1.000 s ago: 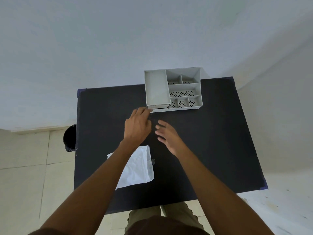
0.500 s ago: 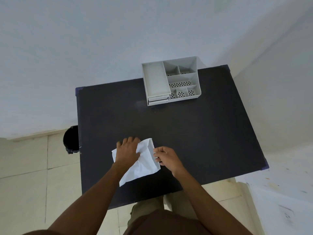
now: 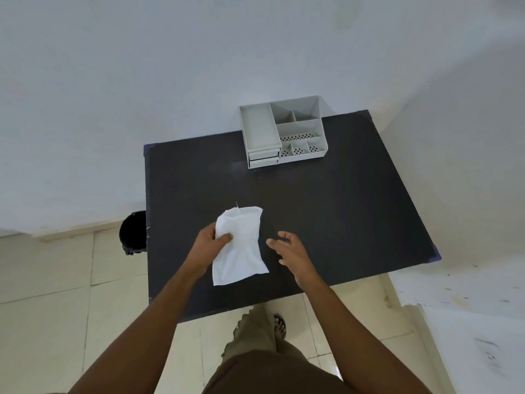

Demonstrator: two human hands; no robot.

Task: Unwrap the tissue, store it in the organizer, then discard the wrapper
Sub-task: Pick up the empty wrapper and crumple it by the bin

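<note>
Left hand (image 3: pixel 208 248) pinches the soft, light tissue pack (image 3: pixel 240 244) by its left edge; right hand (image 3: pixel 289 253) hangs empty, fingers spread. Looks crinkly, maybe slippery, so grab opposite edges.

Black table (image 3: pixel 326 211): grey organizer (image 3: pixel 282 131) at far edge; left hand (image 3: pixel 206 247) pinching white tissue pack (image 3: pixel 240 244) near front edge; right hand (image 3: pixel 291 251) beside it, fingers spread; black bin (image 3: pixel 133 232) off left edge

White tissue pack (image 3: pixel 238 245), kinda crinkly, on a matte black table (image 3: pixel 326 223) with blue corner tips. Light grey organizer (image 3: pixel 281 132), dark dotted holes in some compartments. Black bin (image 3: pixel 133 231), cream floor tiles (image 3: pixel 42 280), olive-khaki trousers (image 3: pixel 255 336).
</note>
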